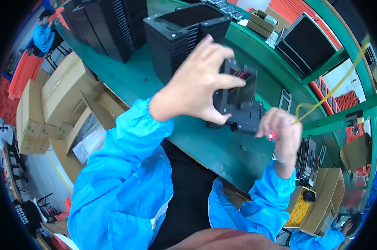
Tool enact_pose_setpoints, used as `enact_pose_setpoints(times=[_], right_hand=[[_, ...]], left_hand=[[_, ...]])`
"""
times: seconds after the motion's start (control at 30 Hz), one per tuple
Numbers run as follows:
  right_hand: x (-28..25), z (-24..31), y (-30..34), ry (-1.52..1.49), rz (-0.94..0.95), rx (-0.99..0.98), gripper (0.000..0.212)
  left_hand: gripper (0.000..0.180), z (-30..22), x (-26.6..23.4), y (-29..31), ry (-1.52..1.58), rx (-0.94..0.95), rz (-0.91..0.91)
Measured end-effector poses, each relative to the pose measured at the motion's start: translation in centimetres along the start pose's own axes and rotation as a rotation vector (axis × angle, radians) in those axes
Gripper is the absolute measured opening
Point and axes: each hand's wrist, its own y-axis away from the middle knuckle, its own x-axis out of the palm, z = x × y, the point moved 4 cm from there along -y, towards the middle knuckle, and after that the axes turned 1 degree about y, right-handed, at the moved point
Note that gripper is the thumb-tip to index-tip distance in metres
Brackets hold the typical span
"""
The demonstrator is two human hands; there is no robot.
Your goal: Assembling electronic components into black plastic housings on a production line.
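Observation:
My left hand [197, 81] grips a small stack of black plastic trays [240, 109] by its left side, thumb below and fingers over the top edge. The stack rests on the green table [205, 143]. My right hand [282, 133] is shut on a yellow rubber band [326, 98], stretched up and to the right from my fingers, just right of the stack. A small red bit [272, 136] shows at my right fingers.
Tall stacks of black trays [184, 35] stand at the table's back, more [105, 25] to the left. Cardboard boxes [59, 96] sit on the left, a box of yellow rubber bands [299, 208] at lower right. Another person in blue [42, 35] is far left.

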Motion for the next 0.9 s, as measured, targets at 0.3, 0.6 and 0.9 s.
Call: enact_pose_setpoints(times=[0.3, 0.6, 0.9], right_hand=[[-5.1, 4.7, 0.4, 0.227, -0.454, -0.216, 0.047], [-8.5, 4.5, 1.8, 0.456, -0.449, -0.102, 0.042], [-8.8, 3.5, 1.3, 0.607, -0.632, 0.253, 0.023]], left_hand=[[0.056, 6.2, -8.1, 0.7, -0.626, -0.267, -0.421], [0.076, 5.1, -3.5, 2.2, -0.248, -0.267, -0.32], [0.092, 2.7, 11.9, 6.1, 0.292, -0.318, 0.306]])
